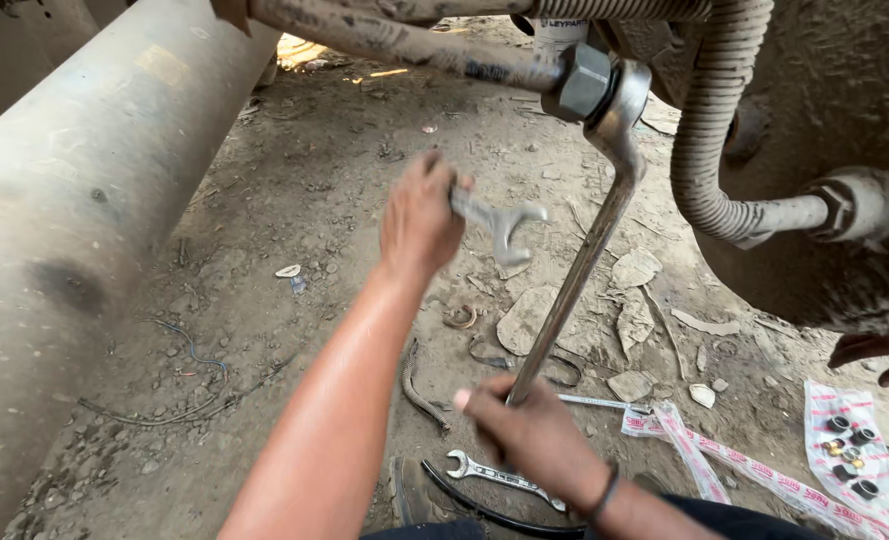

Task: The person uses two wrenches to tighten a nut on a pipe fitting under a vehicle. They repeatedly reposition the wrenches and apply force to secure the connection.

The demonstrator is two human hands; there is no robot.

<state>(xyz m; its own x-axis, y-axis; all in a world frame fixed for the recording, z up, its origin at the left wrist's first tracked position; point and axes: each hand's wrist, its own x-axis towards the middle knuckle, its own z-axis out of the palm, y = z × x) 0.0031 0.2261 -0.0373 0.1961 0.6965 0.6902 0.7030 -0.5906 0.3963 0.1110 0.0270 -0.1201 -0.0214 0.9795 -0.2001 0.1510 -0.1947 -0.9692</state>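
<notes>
the person's left hand is raised over the dirt ground, its fingers curled tight around the shank of a short grey open-ended steel spanner, whose forked jaw points right, just beside a long bent steel ring wrench but apart from it. the right hand is lower and nearer the camera, fingers wrapped shut around the bottom end of that long wrench. the wrench rises at a slant from the right hand to its ring end, which sits around a large grey hexagonal nut on a grimy horizontal metal rod at the top of the view. a ribbed grey corrugated hose curves down just right of the nut. a thick dusty cylindrical pipe fills the left side.

on the ground below the right hand lies a small silver combination spanner, touching a thin black curved band. at lower right a flat red-and-white printed plastic bag lies spread open as a mat, holding a cluster of small dark and brass-coloured nuts; a second crumpled strip of the same plastic lies beside it, with nothing visible on it. another person's fingers show at the right edge, above the bag. broken pale shards are scattered over the dirt.
</notes>
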